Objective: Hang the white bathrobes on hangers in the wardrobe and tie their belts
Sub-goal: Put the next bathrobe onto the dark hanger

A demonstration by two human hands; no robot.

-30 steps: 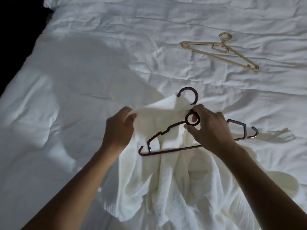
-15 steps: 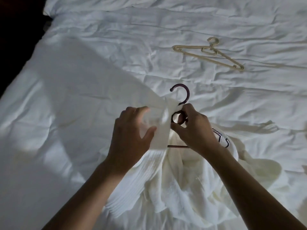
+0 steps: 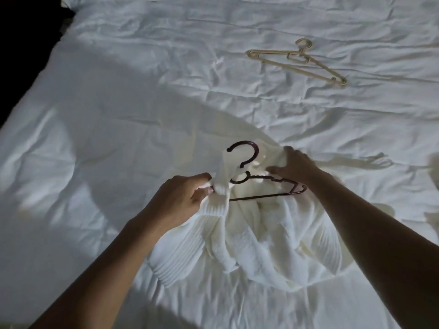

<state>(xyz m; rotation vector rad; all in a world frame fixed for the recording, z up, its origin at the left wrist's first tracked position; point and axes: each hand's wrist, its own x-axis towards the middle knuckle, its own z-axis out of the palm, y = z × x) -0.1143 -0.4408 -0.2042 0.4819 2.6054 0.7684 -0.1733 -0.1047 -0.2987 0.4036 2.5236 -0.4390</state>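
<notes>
Right hand (image 3: pixel 295 166) shifted off dark hanger (image 3: pixel 261 196), clutching white ribbed bathrobe (image 3: pixel 261 241); left hand (image 3: pixel 180 200) pinches bunched collar (image 3: pixel 219 186).

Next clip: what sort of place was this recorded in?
Probably a bedroom, perhaps a hotel room: a creased white bed fills the view, a white bathrobe lies on it partly over a dark hanger, and a spare beige hanger rests further up.

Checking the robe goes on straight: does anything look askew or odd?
The dark hanger is only half dressed: the bathrobe covers the side by the left hand, bunched in its grip, while the other shoulder sticks out bare.
</notes>
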